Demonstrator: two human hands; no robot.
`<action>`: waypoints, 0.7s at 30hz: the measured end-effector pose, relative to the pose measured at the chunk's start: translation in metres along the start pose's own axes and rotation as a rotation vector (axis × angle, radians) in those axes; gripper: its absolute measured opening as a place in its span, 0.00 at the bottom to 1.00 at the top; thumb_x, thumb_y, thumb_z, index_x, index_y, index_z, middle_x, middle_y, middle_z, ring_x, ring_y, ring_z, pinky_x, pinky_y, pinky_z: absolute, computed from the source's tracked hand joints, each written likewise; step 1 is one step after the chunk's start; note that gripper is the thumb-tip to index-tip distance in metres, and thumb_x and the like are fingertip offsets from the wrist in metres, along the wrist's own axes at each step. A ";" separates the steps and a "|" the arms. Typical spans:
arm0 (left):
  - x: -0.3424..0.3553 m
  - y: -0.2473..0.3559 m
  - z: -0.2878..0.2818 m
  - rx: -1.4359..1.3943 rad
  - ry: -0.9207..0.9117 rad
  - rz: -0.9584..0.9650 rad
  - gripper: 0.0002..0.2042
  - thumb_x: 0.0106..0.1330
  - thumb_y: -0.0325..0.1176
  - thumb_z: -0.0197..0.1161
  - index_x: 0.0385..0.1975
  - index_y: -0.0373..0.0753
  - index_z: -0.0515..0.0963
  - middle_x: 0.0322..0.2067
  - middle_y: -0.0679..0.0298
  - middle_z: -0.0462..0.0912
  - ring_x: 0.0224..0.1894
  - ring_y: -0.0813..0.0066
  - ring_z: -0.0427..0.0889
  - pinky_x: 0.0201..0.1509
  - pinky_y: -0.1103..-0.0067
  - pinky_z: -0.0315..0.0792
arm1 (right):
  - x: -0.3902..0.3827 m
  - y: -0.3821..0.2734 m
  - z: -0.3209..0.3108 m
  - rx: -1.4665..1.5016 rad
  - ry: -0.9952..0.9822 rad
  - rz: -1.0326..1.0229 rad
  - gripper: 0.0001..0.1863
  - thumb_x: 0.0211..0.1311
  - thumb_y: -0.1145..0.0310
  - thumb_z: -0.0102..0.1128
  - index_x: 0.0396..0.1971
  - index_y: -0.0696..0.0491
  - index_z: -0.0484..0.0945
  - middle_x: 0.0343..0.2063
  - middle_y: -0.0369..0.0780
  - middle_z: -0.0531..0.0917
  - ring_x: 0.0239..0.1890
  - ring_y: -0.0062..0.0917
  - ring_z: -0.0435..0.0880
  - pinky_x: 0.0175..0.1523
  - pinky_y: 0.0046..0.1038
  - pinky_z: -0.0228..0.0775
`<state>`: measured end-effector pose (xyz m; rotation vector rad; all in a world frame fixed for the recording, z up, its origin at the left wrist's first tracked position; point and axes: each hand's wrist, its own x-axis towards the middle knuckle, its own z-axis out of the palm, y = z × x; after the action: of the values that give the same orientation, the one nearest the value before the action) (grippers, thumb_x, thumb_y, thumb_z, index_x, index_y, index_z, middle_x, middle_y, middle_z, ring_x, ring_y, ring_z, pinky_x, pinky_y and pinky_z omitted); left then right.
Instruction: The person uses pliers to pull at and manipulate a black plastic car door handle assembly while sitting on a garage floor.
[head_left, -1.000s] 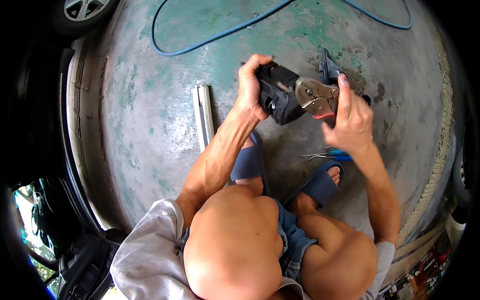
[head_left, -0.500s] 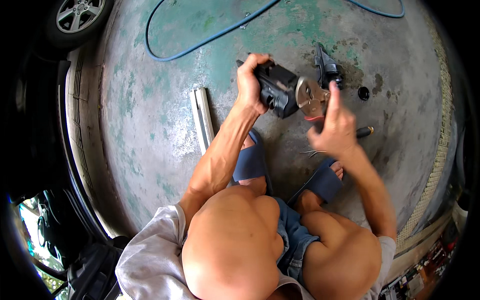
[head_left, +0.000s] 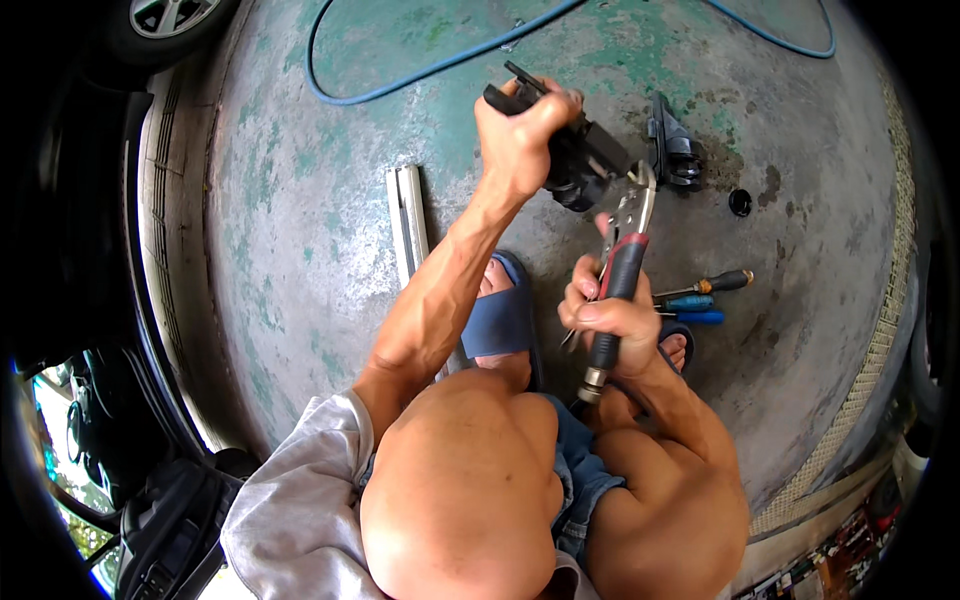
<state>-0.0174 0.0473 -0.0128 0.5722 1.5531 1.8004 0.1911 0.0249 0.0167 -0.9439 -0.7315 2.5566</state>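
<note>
My left hand (head_left: 515, 140) is wrapped round a black plastic-looking part (head_left: 585, 180), raised over the floor. Below it, my right hand (head_left: 637, 330) grips locking pliers (head_left: 625, 265) with a black and red handle, held upright with their metal jaws at the part's right end; whether they clamp it I cannot tell. A second black assembly (head_left: 675, 155) lies on the floor to the right, beside a small round black ring or cap (head_left: 740, 203). Several hand tools (head_left: 725, 282) with orange and blue handles lie right of my right hand.
A long pale metal rail (head_left: 405, 215) lies left of my left forearm, beside my sandalled foot (head_left: 497, 325). A blue hose (head_left: 440, 68) loops across the stained floor (head_left: 290, 230) ahead. A car wheel (head_left: 168, 14) and dark car body stand along the left.
My left hand has risen and turned the black part. My right hand has moved down and leftward, and the pliers have swung to point upward, their long handle now showing.
</note>
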 end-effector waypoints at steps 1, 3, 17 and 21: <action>-0.006 -0.003 -0.002 0.049 -0.021 0.059 0.13 0.56 0.34 0.65 0.33 0.29 0.80 0.27 0.56 0.84 0.30 0.71 0.83 0.39 0.76 0.77 | -0.003 0.002 0.000 0.376 -0.060 0.140 0.51 0.41 0.76 0.58 0.73 0.46 0.52 0.31 0.35 0.67 0.22 0.18 0.63 0.31 0.26 0.60; -0.009 -0.010 0.001 0.038 -0.026 0.074 0.13 0.54 0.32 0.67 0.34 0.29 0.80 0.27 0.56 0.84 0.32 0.69 0.84 0.41 0.75 0.78 | -0.003 0.000 -0.009 0.382 -0.083 0.129 0.48 0.43 0.76 0.57 0.71 0.45 0.56 0.31 0.35 0.66 0.21 0.18 0.60 0.30 0.25 0.55; -0.033 0.008 0.015 -0.567 0.120 -0.815 0.14 0.60 0.45 0.64 0.30 0.39 0.76 0.22 0.61 0.81 0.23 0.67 0.82 0.33 0.72 0.81 | 0.051 -0.100 -0.080 -1.951 -0.057 -1.426 0.58 0.33 0.73 0.73 0.70 0.64 0.51 0.34 0.49 0.78 0.27 0.41 0.78 0.33 0.39 0.70; -0.033 0.027 0.004 -0.527 0.036 -0.707 0.18 0.65 0.52 0.62 0.39 0.42 0.78 0.33 0.61 0.85 0.35 0.66 0.86 0.42 0.67 0.82 | 0.030 -0.064 -0.056 -1.563 0.077 -1.062 0.56 0.38 0.76 0.68 0.72 0.62 0.49 0.38 0.51 0.80 0.32 0.45 0.81 0.39 0.37 0.76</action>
<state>0.0027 0.0243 0.0174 -0.2435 1.0343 1.5481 0.2139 0.1112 0.0010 -0.5690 -2.3887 0.7165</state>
